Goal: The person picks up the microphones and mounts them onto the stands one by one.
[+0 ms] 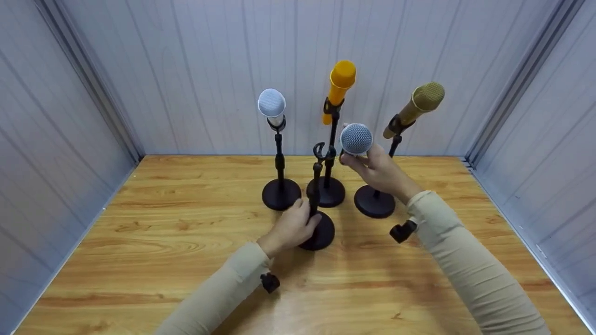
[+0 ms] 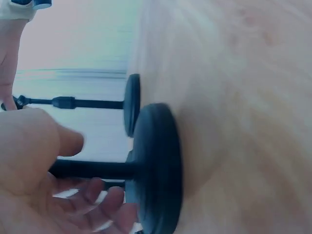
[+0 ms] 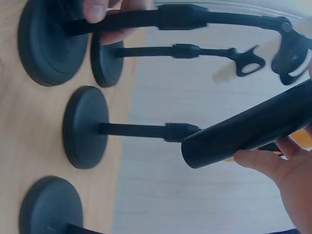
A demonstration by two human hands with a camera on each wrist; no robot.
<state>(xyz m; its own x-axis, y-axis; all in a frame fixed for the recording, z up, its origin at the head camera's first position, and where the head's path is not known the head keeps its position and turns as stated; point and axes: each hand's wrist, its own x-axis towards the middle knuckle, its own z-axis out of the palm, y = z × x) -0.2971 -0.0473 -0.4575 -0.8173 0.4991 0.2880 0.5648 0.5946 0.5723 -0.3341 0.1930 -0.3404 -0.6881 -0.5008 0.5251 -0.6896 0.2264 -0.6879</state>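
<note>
My right hand [image 1: 384,172] grips a microphone [image 1: 356,138] with a grey mesh head. In the right wrist view its black handle [image 3: 243,126] slants up to the right, apart from the holder clips. The left hand [image 1: 291,228] holds the lower pole of the front microphone stand [image 1: 321,235], just above its round black base. That stand's clip [image 1: 321,151] has no microphone in it. Behind it, three stands carry a white microphone [image 1: 271,103], an orange-yellow microphone [image 1: 342,77] and a gold microphone [image 1: 426,98].
Everything stands on a wood-grain table [image 1: 186,209], enclosed by a pale ribbed back wall [image 1: 200,79] and side walls. The stands' bases are close together. A small black device [image 1: 403,231] hangs at the right wrist, another [image 1: 270,282] at the left.
</note>
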